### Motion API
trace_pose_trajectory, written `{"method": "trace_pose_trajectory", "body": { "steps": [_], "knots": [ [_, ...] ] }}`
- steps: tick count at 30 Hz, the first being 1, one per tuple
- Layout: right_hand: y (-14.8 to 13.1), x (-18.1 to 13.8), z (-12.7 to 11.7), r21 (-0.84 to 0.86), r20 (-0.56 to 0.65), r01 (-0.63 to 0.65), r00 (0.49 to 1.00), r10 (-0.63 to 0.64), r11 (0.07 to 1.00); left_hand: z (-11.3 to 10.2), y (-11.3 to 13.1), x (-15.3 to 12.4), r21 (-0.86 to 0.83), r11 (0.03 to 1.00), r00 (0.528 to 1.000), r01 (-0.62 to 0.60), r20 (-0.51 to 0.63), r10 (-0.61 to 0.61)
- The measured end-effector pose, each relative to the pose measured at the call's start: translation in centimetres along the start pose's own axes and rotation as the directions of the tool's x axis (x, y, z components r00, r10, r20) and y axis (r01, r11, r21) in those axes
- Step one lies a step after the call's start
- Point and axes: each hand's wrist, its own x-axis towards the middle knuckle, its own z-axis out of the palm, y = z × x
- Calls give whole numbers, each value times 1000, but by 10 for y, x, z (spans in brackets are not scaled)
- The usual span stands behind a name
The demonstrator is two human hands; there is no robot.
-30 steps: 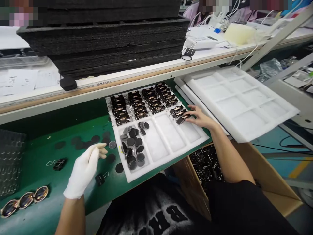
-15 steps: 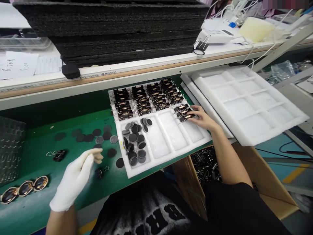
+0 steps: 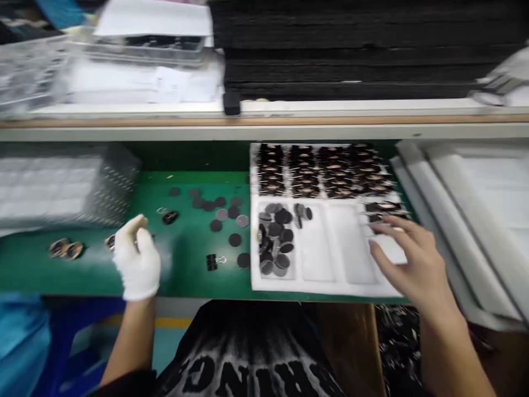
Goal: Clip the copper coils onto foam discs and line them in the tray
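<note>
My left hand (image 3: 138, 256), in a white glove, is curled over the green table with thumb and fingers closed. A brown-rimmed round sunglasses part (image 3: 111, 242) shows at its left side, seemingly in its grasp; the rest is hidden. My bare right hand (image 3: 413, 253) is over the right compartment of the white foam tray (image 3: 330, 284), thumb and fingers apart. Its fingertips are at the black binder clips (image 3: 386, 207) there; whether they touch is blurred. Rows of clipped dark pieces (image 3: 303, 171) fill the tray's back half. Black discs (image 3: 283, 216) are piled in its front-left compartment.
Loose discs (image 3: 235, 240) and two binder clips (image 3: 211, 262) lie left of the tray. More sunglasses (image 3: 68, 249) are at far left, before stacked clear trays (image 3: 74, 187). White foam trays (image 3: 463, 220) lean at right. A shelf edge (image 3: 289, 132) crosses behind, carrying black foam sheets (image 3: 351, 60).
The view has swung left. My left hand has moved left to the sunglasses, and one piece now sits apart from the others. My right hand has drawn back slightly from the clips, its fingers wider apart.
</note>
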Motion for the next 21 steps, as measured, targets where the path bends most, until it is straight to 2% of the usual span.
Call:
{"method": "trace_pose_trajectory", "body": {
  "steps": [1, 2, 3, 5, 6, 10, 14, 18, 21],
  "knots": [
    [-21, -2, 8, 51, 64, 100, 993, -103, 994, 2, -10, -4, 67, 998, 996, 1, -89, 5],
    [-40, -5, 18, 83, 119, 181, 975, -190, 980, 5, -21, -9, 126, 992, 992, -6, -126, 22],
    [-56, -7, 29, 95, 176, 240, 951, -253, 966, 8, -30, -15, 201, 978, 993, -59, -85, 77],
    [-78, -10, 52, 113, 268, 314, 904, -333, 943, 14, -43, -23, 328, 929, 981, -172, 146, 130],
    [-85, -10, 63, 120, 298, 336, 885, -356, 934, 17, -47, -24, 369, 906, 966, -207, 226, 129],
    [-95, 2, 90, 135, 305, 380, 863, -403, 915, 31, -51, 0, 464, 868, 950, -178, 312, 28],
    [-100, 13, 93, 116, 296, 392, 864, -408, 913, 43, -54, 29, 508, 855, 953, -107, 297, -57],
    [-102, 13, 92, 160, 328, 389, 846, -421, 907, 45, -57, 28, 509, 857, 948, -80, 304, -91],
    [-100, 11, 91, 233, 344, 317, 857, -383, 919, 44, -55, 22, 454, 886, 932, -95, 354, -82]
  ]
}}
